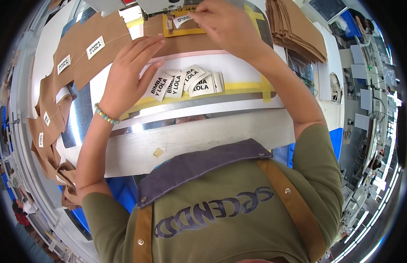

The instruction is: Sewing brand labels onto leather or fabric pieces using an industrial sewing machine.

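Observation:
My right hand [227, 33] has its fingers pinched on a small printed white label [181, 21] inside a yellow frame [188, 31], just under the metal part of a machine [162, 6]. The frame lies on a brown strip of material [186, 46]. My left hand [127, 81] is open, its fingertips on or just over that strip, left of the frame. Below both hands, several printed white labels [181, 85] lie in an overlapping pile on the white work surface with yellow tape. A chain of brown pieces [81, 63] bearing similar labels runs off to the left.
A stack of brown cut pieces [293, 30] lies at the right, near a screen [326, 6]. The pale front edge [212, 127] of the table runs before my body. People [19, 210] are at other workstations on both far sides.

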Available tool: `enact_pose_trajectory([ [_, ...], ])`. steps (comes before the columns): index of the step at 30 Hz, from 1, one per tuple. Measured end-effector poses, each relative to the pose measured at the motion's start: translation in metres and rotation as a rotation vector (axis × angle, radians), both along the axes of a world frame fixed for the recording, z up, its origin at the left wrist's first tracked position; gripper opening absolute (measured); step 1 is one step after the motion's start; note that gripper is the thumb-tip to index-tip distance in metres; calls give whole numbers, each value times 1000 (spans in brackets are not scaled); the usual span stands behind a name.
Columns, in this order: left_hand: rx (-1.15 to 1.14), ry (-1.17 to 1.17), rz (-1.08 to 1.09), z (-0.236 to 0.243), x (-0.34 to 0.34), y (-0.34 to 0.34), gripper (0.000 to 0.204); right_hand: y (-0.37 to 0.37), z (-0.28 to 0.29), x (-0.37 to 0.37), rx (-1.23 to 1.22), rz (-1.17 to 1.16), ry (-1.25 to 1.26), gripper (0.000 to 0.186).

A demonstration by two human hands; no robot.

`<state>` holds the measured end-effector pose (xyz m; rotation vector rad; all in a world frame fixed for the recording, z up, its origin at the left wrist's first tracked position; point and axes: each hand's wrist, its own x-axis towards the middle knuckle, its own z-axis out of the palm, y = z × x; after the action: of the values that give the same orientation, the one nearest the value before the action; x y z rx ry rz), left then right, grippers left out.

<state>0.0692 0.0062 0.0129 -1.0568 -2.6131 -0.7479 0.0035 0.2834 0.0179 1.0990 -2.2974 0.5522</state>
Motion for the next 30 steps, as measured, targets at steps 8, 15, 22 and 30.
enact_pose_trajectory([
  [8, -137, 129, -12, -23, -30, 13, 51, -5, -42, -17, 307, -38, 154, 24],
  [15, -214, 144, -6, -40, -49, 22, 53, 13, -33, -5, 263, -16, -77, 33],
  [22, -116, 53, -42, -37, -58, 22, 50, 17, -33, 1, 377, -83, -63, 34],
  [30, -59, -38, 70, -32, -49, 9, 50, 2, -46, -15, 208, 63, -232, 37],
])
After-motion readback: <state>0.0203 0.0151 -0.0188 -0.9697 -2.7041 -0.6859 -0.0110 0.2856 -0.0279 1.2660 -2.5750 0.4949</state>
